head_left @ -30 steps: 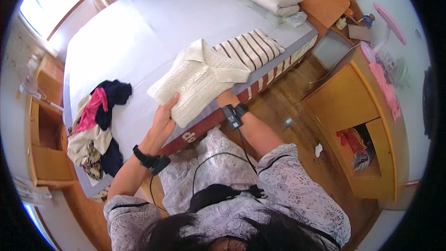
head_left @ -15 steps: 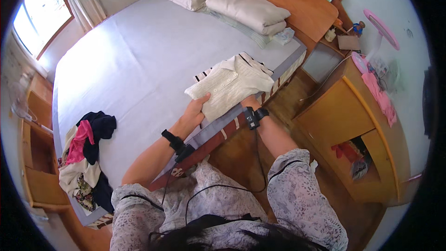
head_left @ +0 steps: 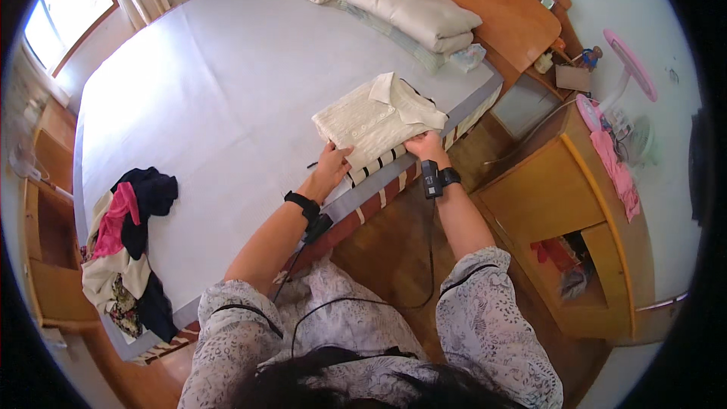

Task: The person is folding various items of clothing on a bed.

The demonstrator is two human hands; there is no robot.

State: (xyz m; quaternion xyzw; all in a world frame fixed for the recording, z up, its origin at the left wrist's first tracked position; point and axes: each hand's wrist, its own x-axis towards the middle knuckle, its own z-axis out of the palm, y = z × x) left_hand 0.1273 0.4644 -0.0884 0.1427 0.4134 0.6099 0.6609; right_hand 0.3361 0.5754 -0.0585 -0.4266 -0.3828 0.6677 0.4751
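A cream knitted shirt (head_left: 363,117), folded with its collar and buttons up, lies near the bed's right edge. Beneath it shows a black-and-white striped garment (head_left: 376,167), mostly covered. My left hand (head_left: 329,169) is closed on the near left corner of the shirt, thumb on top. The shirt's near edge by the collar end is pinched in my right hand (head_left: 424,146), whose fingertips are partly hidden. Both wrists wear black straps with small devices.
Loose dark, pink and cream clothes (head_left: 129,250) are heaped at the bed's left corner. Pillows (head_left: 413,7) lie at the head of the bed (head_left: 182,113). A wooden cabinet (head_left: 549,185) stands to my right. A black cable (head_left: 363,301) hangs across my front.
The cream shirt has shifted slightly and now lies over the striped garment, whose stripes show at the near edge instead of the far side. Both hands have moved with it.
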